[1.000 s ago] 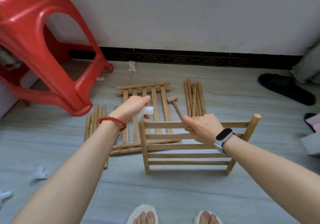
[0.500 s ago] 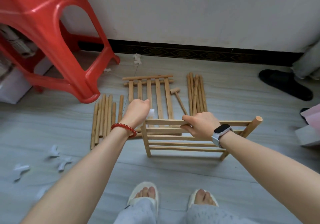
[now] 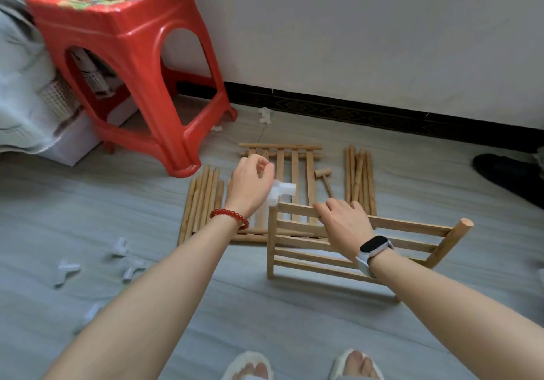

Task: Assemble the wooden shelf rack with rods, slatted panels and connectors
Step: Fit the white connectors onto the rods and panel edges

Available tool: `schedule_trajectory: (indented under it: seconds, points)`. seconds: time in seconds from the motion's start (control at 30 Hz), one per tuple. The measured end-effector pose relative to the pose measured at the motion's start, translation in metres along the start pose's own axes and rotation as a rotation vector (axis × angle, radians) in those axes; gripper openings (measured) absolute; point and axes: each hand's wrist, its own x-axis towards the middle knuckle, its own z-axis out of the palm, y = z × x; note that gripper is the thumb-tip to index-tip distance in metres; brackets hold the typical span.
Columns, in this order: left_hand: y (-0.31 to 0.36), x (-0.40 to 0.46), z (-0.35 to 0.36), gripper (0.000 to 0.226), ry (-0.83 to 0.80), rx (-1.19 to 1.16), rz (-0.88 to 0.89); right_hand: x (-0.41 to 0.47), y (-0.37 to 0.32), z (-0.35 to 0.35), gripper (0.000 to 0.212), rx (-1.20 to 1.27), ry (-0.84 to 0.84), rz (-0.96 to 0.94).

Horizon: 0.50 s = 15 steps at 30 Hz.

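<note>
Head view, seen as if from beside the person, ran from a red plastic stool (image 3: 129, 64) at far left to a dark slipper (image 3: 506, 173) at far right. Small white plastic connectors (image 3: 125, 257) lay scattered on the grey floor (image 3: 294, 329) at lower left, near a bundle of round wooden rods (image 3: 201, 200). Next came the left hand (image 3: 250, 185), red bead bracelet (image 3: 229, 217) at the wrist, its grip closed on a white plastic three-way connector (image 3: 281, 192) just above the corner post of the upright slatted wooden panel (image 3: 332, 259). A second slatted panel (image 3: 290, 170) lay flat behind, a small wooden mallet (image 3: 323, 179) beside it, then another rod bundle (image 3: 359, 179). The right hand (image 3: 343, 220), wearing a smartwatch (image 3: 374, 247), rested on the upright panel's top rail with fingers curled over it, steadying it.

I judged the risk to be misalignment: the connector looked tilted and blurred, not yet seated, and pushing it down crooked could jam it or tip the panel, which stood on edge with only one hand bracing it. The panel itself looked pale, light, evenly slatted, with a round post at the far end leaning outward.
</note>
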Motion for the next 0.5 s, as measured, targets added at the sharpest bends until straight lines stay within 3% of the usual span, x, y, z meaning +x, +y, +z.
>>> schedule_trajectory:
  seconds: [0.07, 0.13, 0.33, 0.5]
  points:
    - [-0.024, 0.002, -0.01, 0.009, 0.083, 0.016, 0.013, 0.016, 0.006, 0.006, 0.04, -0.028, 0.011, 0.055]
    - [-0.064, -0.001, -0.014, 0.014, 0.065, 0.113, -0.042, 0.036, 0.01, 0.018, 0.041, -0.032, 0.005, 0.1]
    - [-0.191, -0.061, -0.021, 0.036, -0.213, 0.495, -0.423, 0.083, -0.013, 0.081, 0.036, 0.025, -0.137, 0.023]
    - [-0.256, -0.136, -0.048, 0.045, -0.235, 0.668, -0.726, 0.096, -0.055, 0.124, 0.032, 0.063, -0.265, -0.093]
